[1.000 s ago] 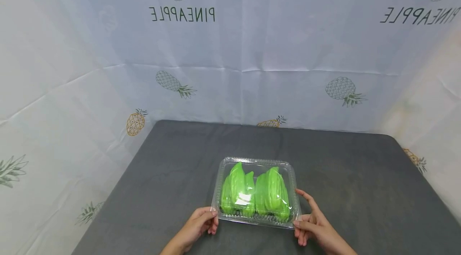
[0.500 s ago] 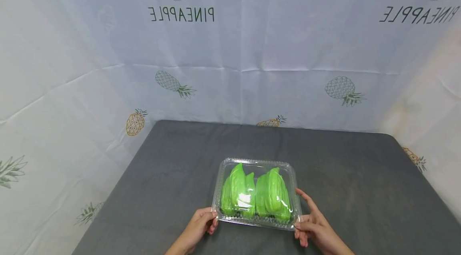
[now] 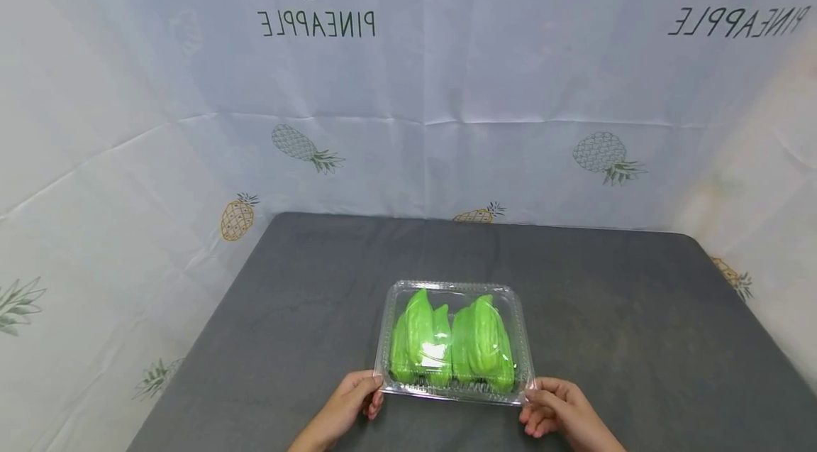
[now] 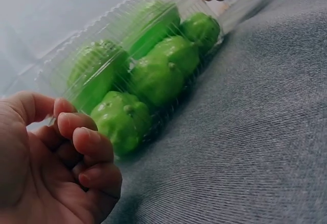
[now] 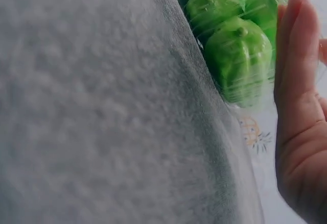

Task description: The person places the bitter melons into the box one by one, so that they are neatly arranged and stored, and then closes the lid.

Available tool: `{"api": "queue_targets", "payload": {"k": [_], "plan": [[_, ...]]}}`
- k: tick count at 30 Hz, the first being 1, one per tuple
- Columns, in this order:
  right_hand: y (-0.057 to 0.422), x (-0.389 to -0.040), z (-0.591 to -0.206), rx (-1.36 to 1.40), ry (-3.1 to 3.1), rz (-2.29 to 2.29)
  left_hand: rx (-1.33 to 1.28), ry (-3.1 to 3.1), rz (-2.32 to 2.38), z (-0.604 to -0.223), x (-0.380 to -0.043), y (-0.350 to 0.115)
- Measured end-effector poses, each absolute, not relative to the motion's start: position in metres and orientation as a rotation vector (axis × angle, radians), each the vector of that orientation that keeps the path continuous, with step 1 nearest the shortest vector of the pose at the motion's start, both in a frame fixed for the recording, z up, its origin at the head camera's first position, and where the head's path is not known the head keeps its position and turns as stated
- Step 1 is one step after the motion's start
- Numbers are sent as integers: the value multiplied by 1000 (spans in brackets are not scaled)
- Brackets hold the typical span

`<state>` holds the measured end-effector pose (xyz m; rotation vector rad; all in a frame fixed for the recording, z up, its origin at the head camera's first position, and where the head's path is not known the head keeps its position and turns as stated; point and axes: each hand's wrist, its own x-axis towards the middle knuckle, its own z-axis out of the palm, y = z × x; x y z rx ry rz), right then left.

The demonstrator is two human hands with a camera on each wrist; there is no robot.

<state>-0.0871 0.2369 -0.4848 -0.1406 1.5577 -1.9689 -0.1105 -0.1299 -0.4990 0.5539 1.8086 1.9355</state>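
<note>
A clear plastic clamshell box (image 3: 456,395), its lid down, lies on the dark grey table in the head view. Inside are several bright green, ridged, gourd-like pieces (image 3: 483,338) with pointed tips, in two side-by-side groups. My left hand (image 3: 347,402) pinches the box's near left corner by the rim, thumb on top. At the near right corner, my right hand (image 3: 562,409) pinches the rim between thumb and curled index finger. The left wrist view shows the rounded, stemmed ends of the green pieces (image 4: 158,78) through the plastic. Much of the right hand's grip is cut off in its own wrist view.
The dark grey table (image 3: 306,296) extends around the box on all sides. Behind and beside it hangs a pale curtain (image 3: 510,69) printed with pineapples and mirrored lettering. The cloth meets the table's back edge.
My right index finger, stretched along the box's right side before, has drawn back to the near corner. The box and my left hand have hardly moved.
</note>
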Motion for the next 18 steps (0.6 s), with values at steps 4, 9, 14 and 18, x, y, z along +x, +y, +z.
{"api": "queue_targets", "payload": {"k": [4,9,14,18], "plan": [[239,-86,-485,-177,1530,-1997,547,1782,1921,-499,-110,-130],[239,-85,-486,-222,1499,-2013,588,1789,1934,-496,-109,-129],[242,-86,-485,-179,1504,-1949,580,1820,1911,-494,-108,-129],[253,-91,-480,-84,1638,-1824,563,1876,1857,-493,-111,-131]]}}
